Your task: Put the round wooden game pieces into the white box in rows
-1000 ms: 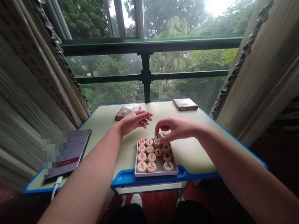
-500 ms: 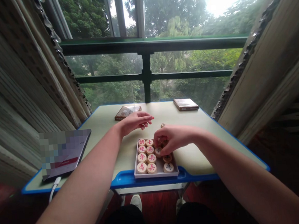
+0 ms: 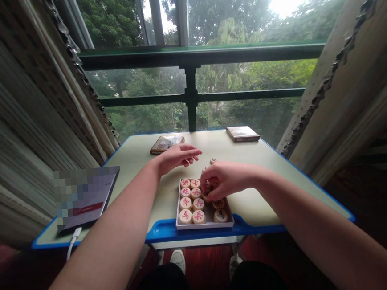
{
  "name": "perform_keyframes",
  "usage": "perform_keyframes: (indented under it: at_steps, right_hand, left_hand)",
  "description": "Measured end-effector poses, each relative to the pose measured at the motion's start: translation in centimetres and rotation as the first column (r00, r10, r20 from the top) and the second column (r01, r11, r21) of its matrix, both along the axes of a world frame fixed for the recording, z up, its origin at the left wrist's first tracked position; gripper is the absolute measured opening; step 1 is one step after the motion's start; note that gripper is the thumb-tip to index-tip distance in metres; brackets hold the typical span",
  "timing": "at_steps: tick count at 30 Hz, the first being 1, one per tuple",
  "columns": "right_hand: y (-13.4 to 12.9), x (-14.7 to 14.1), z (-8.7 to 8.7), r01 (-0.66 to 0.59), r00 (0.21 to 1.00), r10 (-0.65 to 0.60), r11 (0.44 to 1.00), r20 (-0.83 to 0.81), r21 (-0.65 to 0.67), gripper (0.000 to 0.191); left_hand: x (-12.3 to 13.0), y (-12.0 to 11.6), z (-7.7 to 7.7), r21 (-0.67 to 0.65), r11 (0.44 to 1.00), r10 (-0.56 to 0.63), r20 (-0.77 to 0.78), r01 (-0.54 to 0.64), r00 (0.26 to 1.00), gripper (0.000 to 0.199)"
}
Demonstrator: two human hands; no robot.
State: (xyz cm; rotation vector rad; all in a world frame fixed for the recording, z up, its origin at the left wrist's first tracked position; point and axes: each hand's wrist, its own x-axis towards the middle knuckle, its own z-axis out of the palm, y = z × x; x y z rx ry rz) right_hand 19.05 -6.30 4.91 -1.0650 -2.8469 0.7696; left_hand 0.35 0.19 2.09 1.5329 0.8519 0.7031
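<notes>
A shallow white box (image 3: pixel 205 226) at the table's front edge holds round wooden pieces: two columns with red characters, such as the lower left piece (image 3: pixel 185 216), and others with black characters, such as the lower right piece (image 3: pixel 220 215). Over the right half of the box, my right hand (image 3: pixel 221 178) has thumb and fingertips bent together around a piece that they mostly hide. My left hand (image 3: pixel 182 156) hovers behind the box, fingers loosely spread, holding nothing. A loose piece (image 3: pixel 212 161) lies on the table behind my right hand, with another partly visible nearer the box.
Two flat boxes lie near the back edge, one at the left (image 3: pixel 166 144) and one at the right (image 3: pixel 242 133). A tablet (image 3: pixel 93 199) with a white cable (image 3: pixel 74 240) is at the table's left. Curtains flank the window behind the table (image 3: pixel 141 167).
The view has shifted slightly. My right hand stays over the right half of the box, with its fingers drawn a little closer. My left hand keeps nearly the same pose.
</notes>
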Motion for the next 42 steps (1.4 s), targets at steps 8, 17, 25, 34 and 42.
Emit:
perform_keyframes:
  at_steps: [8, 17, 25, 34, 42]
  right_hand:
    - [1.1, 0.6, 0.0, 0.026, 0.998, -0.023, 0.998, -0.064, 0.049, 0.02]
    - [3.8, 3.4, 0.3, 0.329, 0.926, -0.355, 0.926, 0.127, 0.185, 0.04]
    - [4.2, 3.2, -0.5, 0.307, 0.909, -0.359, 0.92, 0.213, 0.242, 0.033]
    - [-0.8, 1.5, 1.8, -0.014, 0.999, 0.01, 0.995, 0.038, 0.099, 0.033]
    - [-2.0, 0.2, 0.9, -0.01, 0.994, -0.009, 0.986, 0.11, 0.169, 0.026]
  left_hand:
    - [-0.1, 0.1, -0.3, 0.029, 0.999, 0.014, -0.001, -0.013, 1.0, 0.044]
    - [0.3, 0.3, -1.0, 0.214, 0.977, 0.054, -0.283, 0.009, 0.957, 0.044]
    - [1.5, -0.2, -1.3, 0.327, 0.93, 0.034, -0.527, 0.166, 0.849, 0.045]
    - [1.4, 0.1, -1.5, 0.299, 0.941, 0.016, -0.498, 0.155, 0.867, 0.04]
    - [1.2, 0.1, -1.4, 0.282, 0.944, -0.009, -0.492, 0.169, 0.871, 0.038]
